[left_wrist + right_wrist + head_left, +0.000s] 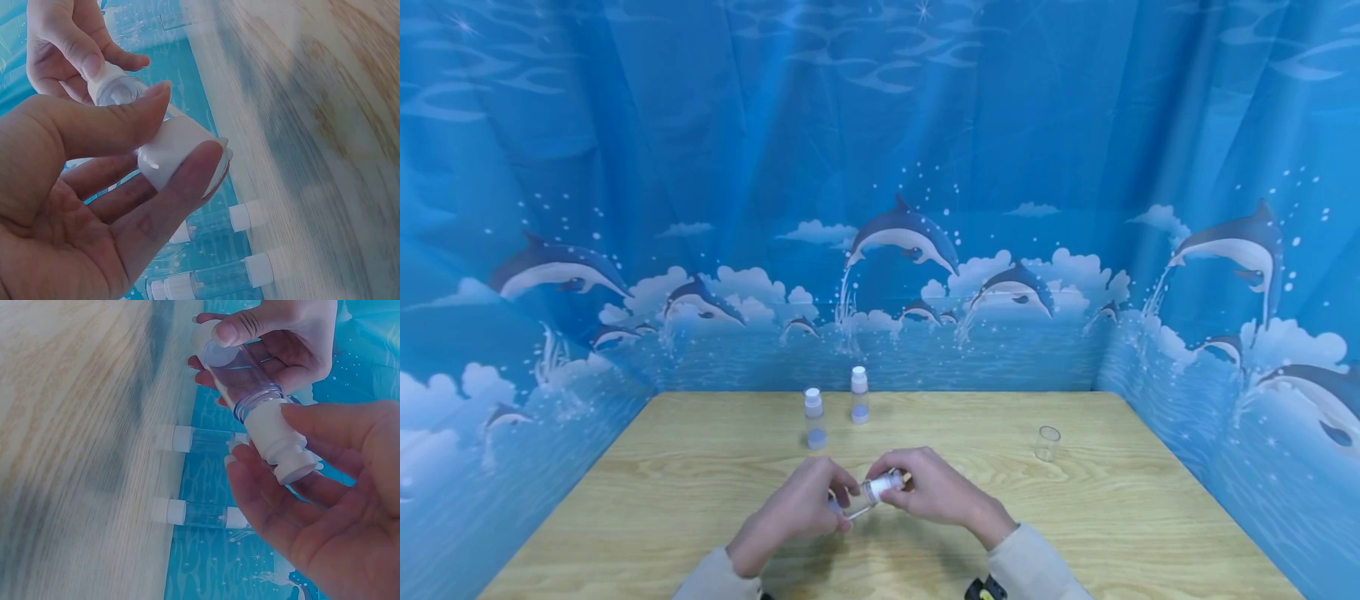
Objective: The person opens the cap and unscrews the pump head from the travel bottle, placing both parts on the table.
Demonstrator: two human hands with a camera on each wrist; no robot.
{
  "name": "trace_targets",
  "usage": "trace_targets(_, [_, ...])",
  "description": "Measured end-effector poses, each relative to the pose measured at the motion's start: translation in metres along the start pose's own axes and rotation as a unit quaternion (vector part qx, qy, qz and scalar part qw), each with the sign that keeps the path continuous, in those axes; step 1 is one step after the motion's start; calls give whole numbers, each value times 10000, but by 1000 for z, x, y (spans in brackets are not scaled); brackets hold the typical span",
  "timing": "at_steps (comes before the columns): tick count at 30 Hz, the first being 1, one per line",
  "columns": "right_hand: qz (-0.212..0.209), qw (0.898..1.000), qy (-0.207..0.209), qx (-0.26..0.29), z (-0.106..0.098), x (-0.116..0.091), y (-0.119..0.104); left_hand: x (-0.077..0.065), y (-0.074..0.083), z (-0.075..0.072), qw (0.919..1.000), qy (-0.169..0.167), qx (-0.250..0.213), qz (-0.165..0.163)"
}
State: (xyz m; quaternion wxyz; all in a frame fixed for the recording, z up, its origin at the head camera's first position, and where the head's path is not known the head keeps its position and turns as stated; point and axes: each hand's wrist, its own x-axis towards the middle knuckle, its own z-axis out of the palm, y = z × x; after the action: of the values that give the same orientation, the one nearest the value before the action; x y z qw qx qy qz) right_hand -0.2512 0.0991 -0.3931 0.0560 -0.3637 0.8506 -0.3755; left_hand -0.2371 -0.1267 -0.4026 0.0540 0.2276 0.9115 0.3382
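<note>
A small clear pump bottle is tilted between both hands above the table. My left hand grips its white base between thumb and fingers. The right hand pinches the white pump top at the bottle's other end. Threaded rings show at the clear neck, right beside the pump top. Whether the top is fully screwed on, I cannot tell. The clear body looks empty in the right wrist view.
Two similar white-topped bottles stand upright beyond the hands, one nearer on the left and one farther back. A clear cap sits at the right of the wooden table. A dolphin-print curtain hangs around the table.
</note>
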Motion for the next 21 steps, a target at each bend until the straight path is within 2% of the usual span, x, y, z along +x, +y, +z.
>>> trace_targets(8, [12,10000,29,40,-1,0,1,1,0,-1,10000,-56,1,-12])
trace_targets(15, [97,9998,105,-158,-2,-1,4,1,0,-1,9999,-94,-77,-73])
trace_targets(21, [181,9997,132,-95,-2,-2,3,0,0,-1,10000,-59,-30,-4])
